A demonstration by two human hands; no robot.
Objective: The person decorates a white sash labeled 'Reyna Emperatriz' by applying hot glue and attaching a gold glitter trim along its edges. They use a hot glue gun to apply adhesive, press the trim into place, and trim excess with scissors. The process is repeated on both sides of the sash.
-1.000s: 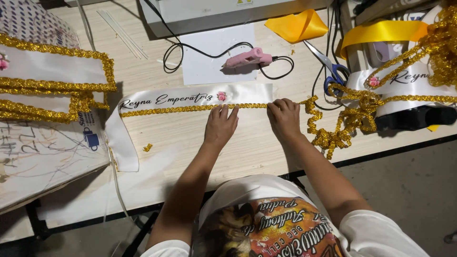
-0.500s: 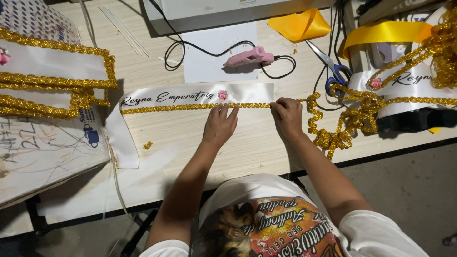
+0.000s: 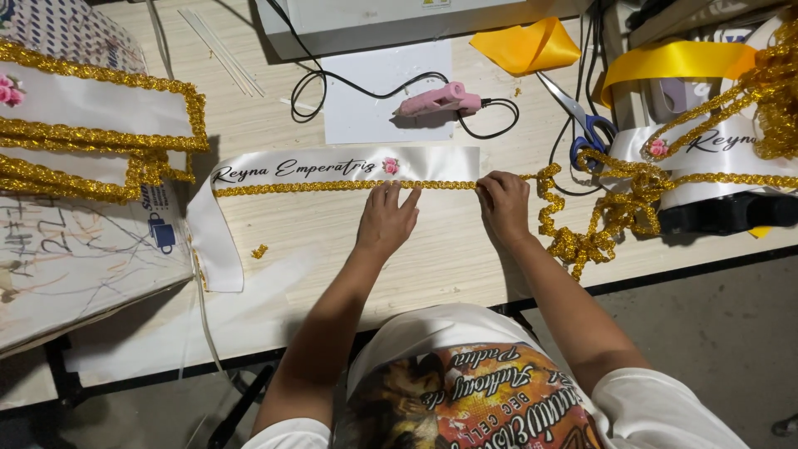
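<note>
A white satin sash (image 3: 332,166) with black script and a small pink rose lies flat across the wooden table (image 3: 316,249). Gold glitter trim (image 3: 299,188) runs along its near edge. My left hand (image 3: 386,218) lies flat with its fingertips pressing the trim onto the sash. My right hand (image 3: 503,202) presses the trim at the sash's right end, fingers bent down. From there the loose gold trim (image 3: 582,224) trails right into a tangled heap.
A pink glue gun (image 3: 440,100) rests on white paper behind the sash, its black cord looping. Blue-handled scissors (image 3: 586,125) and yellow ribbon (image 3: 528,46) lie at back right. Finished gold-edged sashes (image 3: 91,125) sit left, more sashes (image 3: 715,150) right. The table edge runs near my body.
Both hands stay on the trim; my left hand's fingers have shifted slightly along the sash edge. Nothing else has moved.
</note>
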